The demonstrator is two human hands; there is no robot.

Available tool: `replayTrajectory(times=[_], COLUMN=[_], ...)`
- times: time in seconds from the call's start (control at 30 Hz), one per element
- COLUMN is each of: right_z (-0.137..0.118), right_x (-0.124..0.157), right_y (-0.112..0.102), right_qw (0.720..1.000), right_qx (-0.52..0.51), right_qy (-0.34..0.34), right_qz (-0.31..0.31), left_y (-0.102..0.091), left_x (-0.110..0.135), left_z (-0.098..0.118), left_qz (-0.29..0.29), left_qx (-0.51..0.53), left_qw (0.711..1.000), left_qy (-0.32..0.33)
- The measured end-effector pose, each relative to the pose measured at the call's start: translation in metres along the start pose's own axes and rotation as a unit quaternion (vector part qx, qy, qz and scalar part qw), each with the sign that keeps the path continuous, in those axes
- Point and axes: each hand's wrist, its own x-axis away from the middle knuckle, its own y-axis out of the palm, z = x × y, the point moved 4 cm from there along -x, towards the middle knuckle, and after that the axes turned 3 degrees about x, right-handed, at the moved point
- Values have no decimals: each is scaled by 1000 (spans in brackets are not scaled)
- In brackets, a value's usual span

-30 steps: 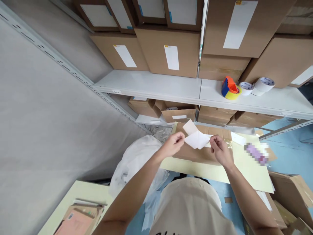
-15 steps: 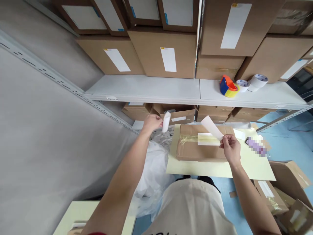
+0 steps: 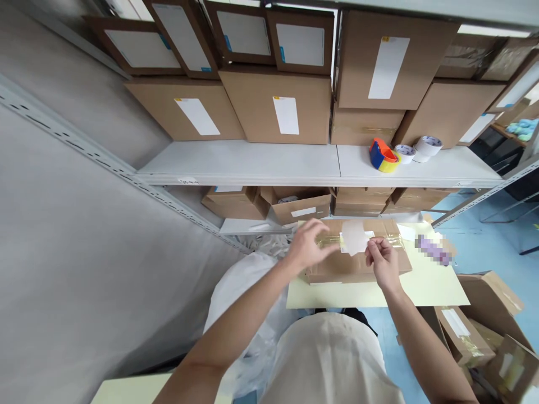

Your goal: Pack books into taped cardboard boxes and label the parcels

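A white label (image 3: 354, 238) hangs over a taped cardboard box (image 3: 343, 269), pinched at its right edge by my right hand (image 3: 384, 262). My left hand (image 3: 309, 246) is open, thumb and fingers spread apart, to the left of the label and over the box's left end. Its fingers are slightly blurred, and nothing shows between them. Behind the held label, another white label (image 3: 369, 234) on the box is partly covered. Yellowish clear tape runs along the box top. The box lies on a pale yellow table (image 3: 353, 297).
A shelf (image 3: 248, 163) beyond the table carries cardboard boxes, a tape dispenser (image 3: 383, 157) and white tape rolls (image 3: 428, 147). White plastic bags (image 3: 240, 292) stand left of the table. Open cartons (image 3: 490, 303) lie at the right. A blurred purple item (image 3: 433, 251) rests on the table.
My left hand has let go of a curled white strip and moved right, opening beside the label. My right hand has shifted slightly left, still with the label. The view has tilted up.
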Motion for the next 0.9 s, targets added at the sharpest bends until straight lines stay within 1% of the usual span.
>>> replayTrajectory(times=[0.07,0.1,0.17,0.23,0.33,0.4,0.43,0.47,0.53,0.6,0.63,0.67,0.73,0.8,0.87,0.9], right_z=[-1,-1,-1,-1,-2,-4,-4,-5,-5,-3,0,4,10,13,14,14], right_x=[4,6,9,10,10,10,10,10,8,5,2,-1,-9,-21,-36,-44], right_y=[8,11,18,22,21,14,8,-1,-21,-38,-43,-47,-50,-52,-55,-56], right_qw=[1000,999,998,997,996,994,994,994,988,978,978,980,987,992,995,995], right_qx=[-20,-31,-52,-68,-66,-30,1,41,128,184,192,187,154,120,100,95], right_qy=[9,12,21,31,28,8,-9,-31,-77,-93,-86,-72,-40,-14,-2,-1], right_qz=[1,2,-2,-15,-62,-101,-109,-100,-41,13,15,4,-28,-35,-26,-24], left_y=[25,35,47,51,48,43,40,39,40,44,48,51,60,68,75,77], left_x=[17,22,29,32,29,25,23,20,16,13,13,12,11,7,0,-4], left_z=[23,29,33,32,26,19,15,10,1,-4,-5,-5,-6,-7,-10,-12], left_qz=[-28,-29,-12,12,43,66,74,80,77,66,61,57,51,50,55,58], left_qx=[3,-5,-14,-4,27,55,81,117,205,286,316,341,376,396,395,383], left_qw=[999,999,999,999,998,996,993,988,967,939,925,912,888,869,862,865], left_qy=[37,42,41,39,34,-2,-31,-65,-131,-182,-202,-221,-259,-293,-313,-318])
